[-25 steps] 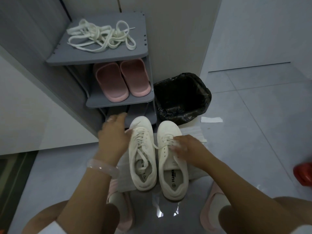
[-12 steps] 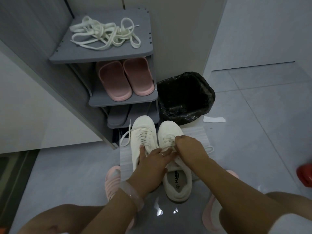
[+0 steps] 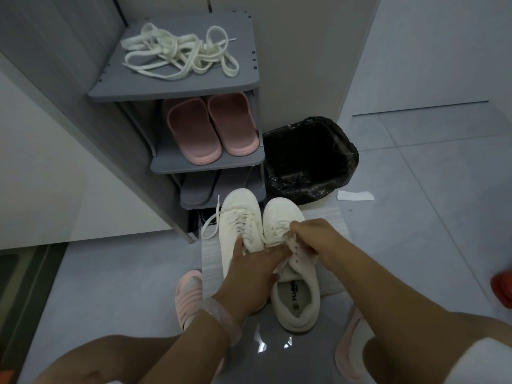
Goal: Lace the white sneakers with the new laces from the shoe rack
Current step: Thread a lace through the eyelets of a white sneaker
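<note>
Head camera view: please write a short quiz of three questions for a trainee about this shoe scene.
1. True or false: the new laces lie on the top shelf of the rack.
2. Which sneaker do both hands work on? A. left sneaker B. right sneaker
3. What stands right of the rack?

Key:
1. True.
2. B: left hand and right hand are at its laces.
3. A bin with black bag.

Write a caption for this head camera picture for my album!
Both hands work the old lace on the right white sneaker; new laces wait on the rack.
</note>
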Demonstrator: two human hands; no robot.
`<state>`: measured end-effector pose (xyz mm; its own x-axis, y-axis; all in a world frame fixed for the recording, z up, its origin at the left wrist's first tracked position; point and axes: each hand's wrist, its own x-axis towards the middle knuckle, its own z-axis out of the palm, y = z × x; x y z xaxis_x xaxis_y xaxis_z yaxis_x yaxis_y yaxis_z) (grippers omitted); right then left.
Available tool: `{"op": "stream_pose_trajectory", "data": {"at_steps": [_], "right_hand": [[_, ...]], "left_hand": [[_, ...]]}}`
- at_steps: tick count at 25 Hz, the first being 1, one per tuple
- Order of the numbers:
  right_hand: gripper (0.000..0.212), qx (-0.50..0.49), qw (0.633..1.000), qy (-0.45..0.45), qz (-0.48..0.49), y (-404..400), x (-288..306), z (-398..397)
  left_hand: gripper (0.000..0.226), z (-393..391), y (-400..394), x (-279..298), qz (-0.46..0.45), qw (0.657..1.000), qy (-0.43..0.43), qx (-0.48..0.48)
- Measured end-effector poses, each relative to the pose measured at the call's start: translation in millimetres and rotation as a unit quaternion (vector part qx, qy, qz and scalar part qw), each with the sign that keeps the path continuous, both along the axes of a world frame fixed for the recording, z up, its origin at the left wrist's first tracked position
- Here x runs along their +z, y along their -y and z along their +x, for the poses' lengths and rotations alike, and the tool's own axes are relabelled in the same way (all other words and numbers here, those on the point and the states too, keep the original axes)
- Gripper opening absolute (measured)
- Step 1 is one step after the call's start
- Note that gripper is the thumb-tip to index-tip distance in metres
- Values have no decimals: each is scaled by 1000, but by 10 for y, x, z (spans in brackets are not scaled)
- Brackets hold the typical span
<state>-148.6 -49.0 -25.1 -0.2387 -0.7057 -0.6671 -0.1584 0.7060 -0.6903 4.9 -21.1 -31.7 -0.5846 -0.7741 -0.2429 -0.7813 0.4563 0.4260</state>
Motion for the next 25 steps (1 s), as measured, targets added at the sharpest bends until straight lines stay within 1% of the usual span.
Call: {"op": "stream_pose_trajectory", "data": {"at_steps": [1, 2, 4, 6, 8, 9, 10, 12, 14, 15, 17, 18, 19, 20, 21, 23, 25], "right_hand": [[24, -6, 998, 41, 45, 16, 21, -32], [24, 35, 996, 26, 73, 31, 38, -74], [26, 166, 979, -76, 86, 45, 104, -134], [25, 286, 943, -159, 65, 50, 159, -210], [21, 373, 899, -226, 43, 18, 179, -277], [20, 384, 882, -272, 23, 5, 169, -306], [18, 367, 871, -328, -13, -13, 150, -320], [12, 279, 853, -428, -108, -52, 113, -316], [11, 216, 831, -478, -185, -109, 74, -272], [11, 203, 818, -493, -216, -141, 47, -257], [17, 202, 800, -517, -228, -155, -51, -298], [20, 196, 827, -485, -204, -149, -55, -341], [20, 171, 875, -420, -171, -127, -24, -383], [19, 154, 912, -356, -130, -101, -10, -423], [22, 137, 933, -316, -105, -84, -20, -453], [38, 184, 929, -314, -72, -123, -11, -415], [38, 216, 924, -306, -79, -212, -39, -302]], "left_hand": [[54, -4, -4, 15, 6, 1000, 17, 10], [51, -21, -10, 32, 7, 999, 25, 19], [48, -59, -33, 69, 6, 999, 34, 34], [46, -102, -45, 101, 9, 998, 44, 42], [45, -137, -40, 123, 10, 997, 56, 45], [45, -153, -35, 131, 14, 997, 59, 48], [45, -165, -31, 132, 19, 997, 59, 51], [44, -178, -25, 120, 35, 996, 62, 57], [43, -194, -18, 111, 40, 995, 65, 57], [44, -200, -16, 110, 39, 995, 69, 56], [44, -201, -23, 118, 40, 995, 68, 55], [44, -204, -32, 125, 39, 996, 67, 54], [45, -206, -43, 130, 37, 996, 66, 53], [46, -208, -57, 140, 33, 996, 67, 52], [46, -219, -72, 154, 27, 996, 69, 51], [46, -255, -78, 181, 11, 995, 86, 40], [46, -296, -55, 192, -6, 994, 101, 30]]}}
